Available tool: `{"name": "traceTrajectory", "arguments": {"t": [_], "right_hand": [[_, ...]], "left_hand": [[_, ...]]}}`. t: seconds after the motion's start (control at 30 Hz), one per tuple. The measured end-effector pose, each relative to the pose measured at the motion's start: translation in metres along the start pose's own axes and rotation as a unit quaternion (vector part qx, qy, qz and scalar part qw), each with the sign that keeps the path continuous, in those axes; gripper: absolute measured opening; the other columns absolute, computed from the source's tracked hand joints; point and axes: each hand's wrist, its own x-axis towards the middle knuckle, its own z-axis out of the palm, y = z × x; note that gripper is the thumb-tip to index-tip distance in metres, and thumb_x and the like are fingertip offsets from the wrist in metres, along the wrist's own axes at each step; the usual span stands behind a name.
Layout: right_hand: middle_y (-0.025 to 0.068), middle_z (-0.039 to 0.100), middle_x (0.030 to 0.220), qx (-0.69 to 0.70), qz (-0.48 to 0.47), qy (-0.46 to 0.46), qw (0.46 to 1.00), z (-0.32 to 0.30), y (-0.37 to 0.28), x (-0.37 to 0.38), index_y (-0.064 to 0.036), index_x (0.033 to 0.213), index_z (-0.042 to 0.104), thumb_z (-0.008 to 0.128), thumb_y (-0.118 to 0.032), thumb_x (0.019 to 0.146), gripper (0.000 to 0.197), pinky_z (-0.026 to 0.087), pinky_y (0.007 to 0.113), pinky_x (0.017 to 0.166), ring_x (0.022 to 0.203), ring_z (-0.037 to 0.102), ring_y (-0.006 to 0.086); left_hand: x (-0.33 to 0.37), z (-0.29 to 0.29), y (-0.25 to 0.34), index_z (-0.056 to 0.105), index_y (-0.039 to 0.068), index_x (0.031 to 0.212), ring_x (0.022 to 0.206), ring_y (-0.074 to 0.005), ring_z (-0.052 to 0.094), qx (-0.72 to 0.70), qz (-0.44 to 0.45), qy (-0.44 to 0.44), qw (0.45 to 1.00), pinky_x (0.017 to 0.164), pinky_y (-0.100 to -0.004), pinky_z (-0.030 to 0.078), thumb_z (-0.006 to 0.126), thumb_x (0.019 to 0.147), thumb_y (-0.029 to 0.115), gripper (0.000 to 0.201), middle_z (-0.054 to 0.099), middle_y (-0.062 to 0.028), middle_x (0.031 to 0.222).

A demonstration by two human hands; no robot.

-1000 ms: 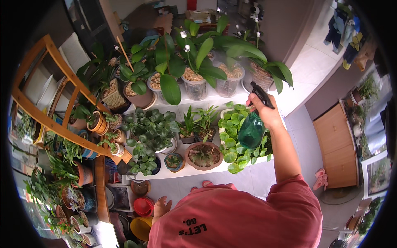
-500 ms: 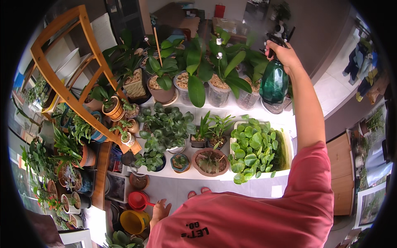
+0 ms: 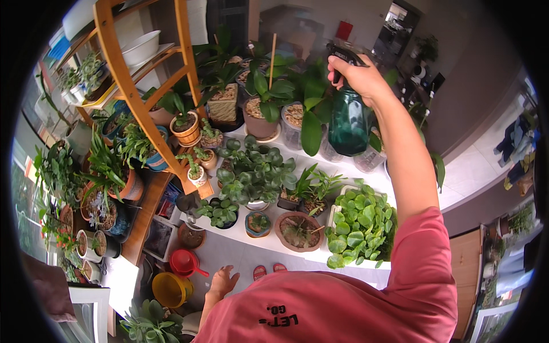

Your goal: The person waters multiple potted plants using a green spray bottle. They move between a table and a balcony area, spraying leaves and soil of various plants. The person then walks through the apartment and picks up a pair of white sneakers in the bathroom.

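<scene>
A dark green translucent spray bottle [image 3: 347, 126] with a black trigger head is gripped in my right hand [image 3: 363, 75], arm stretched forward. It is upright above the back row of potted, broad-leaved plants, hiding part of them. Left of the bottle, one large leaf [image 3: 311, 132] hangs down before a clear pot [image 3: 292, 127]. A brown pot [image 3: 261, 121] with pale chips and a wooden stick stands further left. My left hand [image 3: 222, 282] hangs low beside my body, holding nothing, its fingers apart. A red dipper [image 3: 184, 263] lies nearest to it.
On the white table [image 3: 251, 235] stand a bushy succulent [image 3: 254, 171], a round terracotta bowl [image 3: 298, 231] and a box of round-leaved plants [image 3: 360, 226]. A wooden rack [image 3: 128, 97] rises at the left, amid more pots. A yellow bucket [image 3: 170, 290] sits below.
The view has shifted, so the plants appear further right. My right hand has moved left with the spray bottle, from the row's right end toward its middle. My left hand stays low.
</scene>
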Motion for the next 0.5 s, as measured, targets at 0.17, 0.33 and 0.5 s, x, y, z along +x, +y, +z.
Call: {"name": "traceTrajectory", "arguments": {"t": [0.17, 0.33, 0.5], "right_hand": [[0.0046, 0.062, 0.071, -0.005, -0.005, -0.053, 0.999, 0.041, -0.008, 0.053, -0.0014, 0.085, 0.062, 0.062, -0.024, 0.087, 0.023, 0.046, 0.027, 0.060, 0.062, 0.057, 0.0137], [0.0063, 0.063, 0.076, 0.045, -0.011, -0.043, 0.998, 0.092, -0.026, 0.098, -0.0010, 0.085, 0.062, 0.061, -0.020, 0.088, 0.019, 0.048, 0.029, 0.059, 0.065, 0.059, 0.0147], [0.0056, 0.061, 0.073, 0.003, -0.013, -0.036, 0.999, 0.138, -0.020, 0.133, -0.0003, 0.081, 0.061, 0.063, -0.019, 0.086, 0.019, 0.049, 0.030, 0.054, 0.059, 0.058, 0.0143]], "left_hand": [[-0.017, -0.011, -0.001, 0.061, 0.002, 0.111, 0.091, -0.0367, 0.062, 0.003, -0.062, -0.012, 0.998, 0.081, -0.0426, 0.050, 0.068, 0.079, 0.030, 0.044, 0.064, -0.0215, 0.100], [-0.031, -0.007, -0.014, 0.061, 0.003, 0.112, 0.089, -0.0345, 0.062, -0.006, -0.095, -0.002, 0.995, 0.080, -0.0425, 0.050, 0.068, 0.079, 0.033, 0.045, 0.064, -0.0203, 0.096], [-0.036, -0.003, -0.021, 0.060, 0.004, 0.114, 0.089, -0.0338, 0.062, -0.016, -0.114, 0.015, 0.993, 0.080, -0.0425, 0.050, 0.067, 0.079, 0.034, 0.046, 0.063, -0.0203, 0.097]]}}
